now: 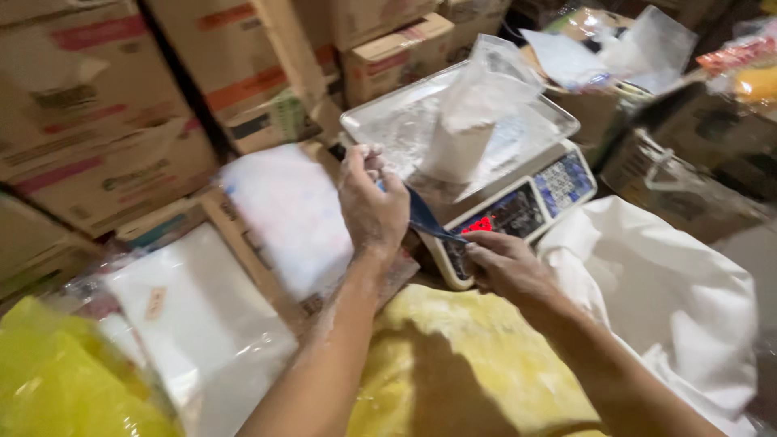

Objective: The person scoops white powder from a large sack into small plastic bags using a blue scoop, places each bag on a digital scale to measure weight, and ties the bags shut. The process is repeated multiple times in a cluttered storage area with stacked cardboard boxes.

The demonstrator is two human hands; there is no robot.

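Blue and thin, a strip of plastic [425, 218] runs between the two hands, just in front of the weighing scale [518, 206]. The left hand [371, 198] is closed on its upper end, fingers curled tight; the right hand [502, 259] pinches its lower end beside the scale's display. It looks light, limp and slick, so it probably needs a firm pinch at each end, as it has now.

On the scale's metal tray [376, 121] stands a clear plastic bag [473, 113], open at the top and partly filled with white powder. That bag appears soft and floppy, likely to slump or spill if nudged, and best taken by its neck above the powder.

Near the right forearm lies a large white sack [672, 299], contents hidden. A yellow sack [469, 364] sits below both arms, dusted white. Cardboard boxes [105, 121] are stacked behind.
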